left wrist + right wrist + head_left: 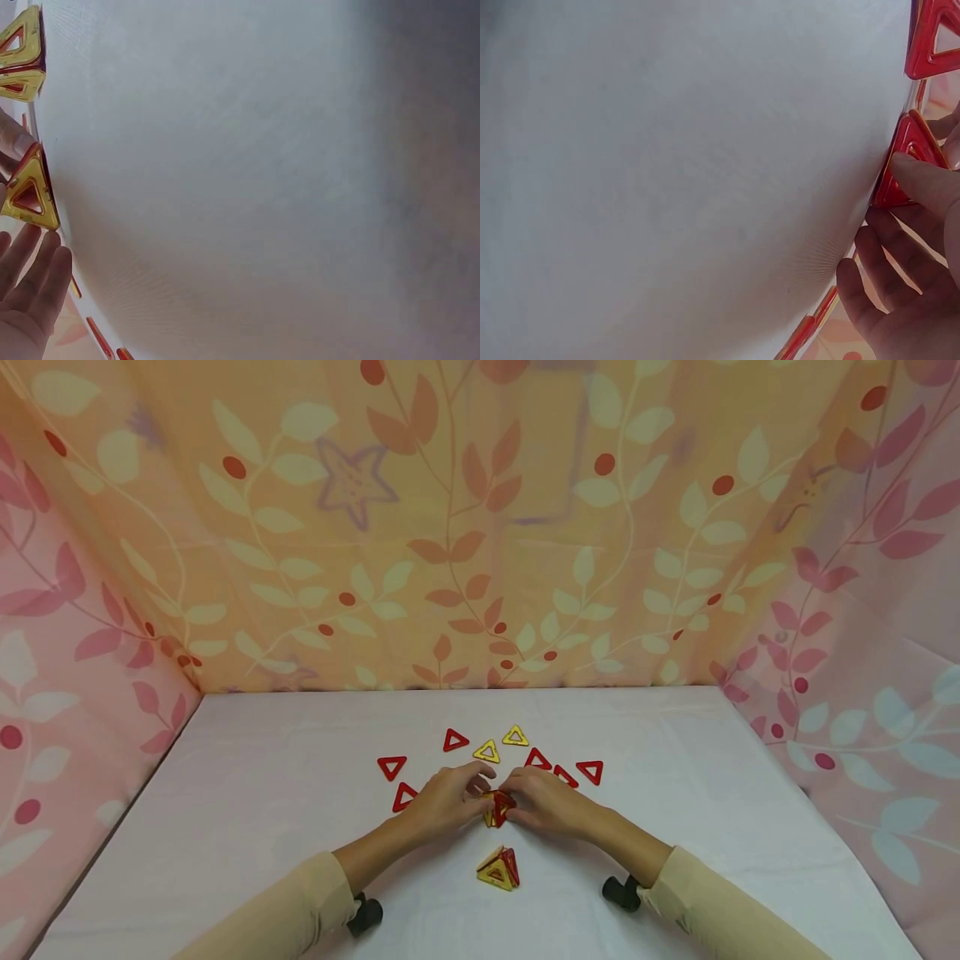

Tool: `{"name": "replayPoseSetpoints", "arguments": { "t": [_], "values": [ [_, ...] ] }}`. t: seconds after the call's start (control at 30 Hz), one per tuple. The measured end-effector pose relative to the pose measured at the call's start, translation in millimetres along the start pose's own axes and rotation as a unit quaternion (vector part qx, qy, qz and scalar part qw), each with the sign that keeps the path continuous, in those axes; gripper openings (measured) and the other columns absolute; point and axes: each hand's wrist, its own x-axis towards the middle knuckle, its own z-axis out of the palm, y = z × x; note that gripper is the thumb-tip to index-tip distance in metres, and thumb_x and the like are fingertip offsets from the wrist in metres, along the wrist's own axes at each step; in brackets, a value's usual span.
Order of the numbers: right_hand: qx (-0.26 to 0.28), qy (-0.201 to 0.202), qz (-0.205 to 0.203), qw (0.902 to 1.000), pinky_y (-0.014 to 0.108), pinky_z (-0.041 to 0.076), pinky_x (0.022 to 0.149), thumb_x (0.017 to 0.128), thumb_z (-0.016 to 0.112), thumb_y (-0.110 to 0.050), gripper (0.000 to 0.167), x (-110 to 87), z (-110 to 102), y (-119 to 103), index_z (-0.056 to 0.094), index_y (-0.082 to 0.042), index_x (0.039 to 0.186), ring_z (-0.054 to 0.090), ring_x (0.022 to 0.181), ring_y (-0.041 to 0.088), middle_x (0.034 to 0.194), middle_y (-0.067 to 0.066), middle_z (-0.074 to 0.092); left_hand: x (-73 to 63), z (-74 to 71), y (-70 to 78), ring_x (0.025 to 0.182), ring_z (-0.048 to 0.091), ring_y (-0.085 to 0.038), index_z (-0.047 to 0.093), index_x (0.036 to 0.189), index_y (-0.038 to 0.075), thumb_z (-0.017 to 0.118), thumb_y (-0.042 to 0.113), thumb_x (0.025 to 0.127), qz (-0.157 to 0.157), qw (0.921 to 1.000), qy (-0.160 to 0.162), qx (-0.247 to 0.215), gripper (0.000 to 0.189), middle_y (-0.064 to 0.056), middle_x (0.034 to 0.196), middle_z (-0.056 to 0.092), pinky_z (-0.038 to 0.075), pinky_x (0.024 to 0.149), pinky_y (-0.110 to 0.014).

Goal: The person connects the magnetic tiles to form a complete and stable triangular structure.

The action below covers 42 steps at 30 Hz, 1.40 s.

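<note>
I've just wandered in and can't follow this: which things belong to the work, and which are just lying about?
Work, apparently:
- red-and-yellow pyramid, between left hand and right hand
- second pyramid
- flat red triangles and yellow triangles, probably parts

Just there:
- white tablecloth
- patterned curtain

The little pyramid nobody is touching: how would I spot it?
Start at the white table, then find the left hand and right hand. Nearer the camera than both stands the small red-and-yellow pyramid. Unlike its similar neighbour between the hands, it's untouched, and unlike the loose triangles beyond, it isn't flat.
</note>
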Motion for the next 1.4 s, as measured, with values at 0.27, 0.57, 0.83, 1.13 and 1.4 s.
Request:
{"name": "replayPoseSetpoints", "arguments": {
  "t": [0.27,0.57,0.83,1.13,1.4],
  "values": [
    [-0.013,0.002,0.004,0.9999,0.029,0.053,0.088,0.089,0.076,-0.022,0.033,-0.4,0.1,-1.8,0.071,-0.008,0.119,0.060,0.097,0.010,0.106,-0.001,0.067,0.9,-0.2,-1.7,0.096,0.067,-0.015,0.066,0.116,0.007,0.074,0.014,0.091,0.004,0.9999,-0.007,-0.007,0.027,-0.001,0.105,0.071,0.055,0.084,-0.029],
    [-0.045,0.010,0.006,0.9989,0.030,0.054,0.088,0.088,0.078,-0.025,0.042,-2.2,0.2,-6.6,0.068,-0.009,0.125,0.064,0.099,0.011,0.111,-0.001,0.071,1.1,0.2,-1.8,0.094,0.064,-0.011,0.070,0.112,0.014,0.074,0.016,0.090,-0.007,0.9998,-0.013,-0.010,0.022,0.006,0.103,0.070,0.053,0.082,-0.021],
    [-0.048,0.018,0.001,0.9987,0.030,0.055,0.087,0.087,0.079,-0.022,0.037,-1.9,1.5,-5.7,0.069,-0.009,0.120,0.065,0.098,0.011,0.109,-0.001,0.072,1.3,0.2,-1.7,0.093,0.064,-0.011,0.071,0.111,0.014,0.074,0.017,0.091,-0.009,0.9998,-0.015,-0.010,0.021,0.007,0.102,0.070,0.053,0.082,-0.021],
    [-0.059,0.023,0.010,0.9980,0.024,0.055,0.081,0.085,0.080,-0.023,0.034,-3.0,1.9,-6.8,0.072,-0.009,0.115,0.063,0.088,0.007,0.098,-0.003,0.070,2.0,1.3,-6.0,0.093,0.064,-0.010,0.071,0.109,0.015,0.075,0.019,0.090,-0.008,0.9998,-0.016,-0.010,0.020,0.009,0.099,0.069,0.052,0.081,-0.021],
    [-0.047,0.020,0.008,0.9987,0.022,0.054,0.078,0.086,0.080,-0.024,0.033,-5.1,1.8,-7.5,0.072,-0.010,0.114,0.061,0.085,0.005,0.097,-0.004,0.069,1.4,1.1,-9.0,0.091,0.064,-0.008,0.071,0.107,0.016,0.075,0.020,0.090,-0.002,0.9994,-0.026,-0.022,0.018,0.011,0.098,0.069,0.052,0.080,-0.020]
  ]
}}
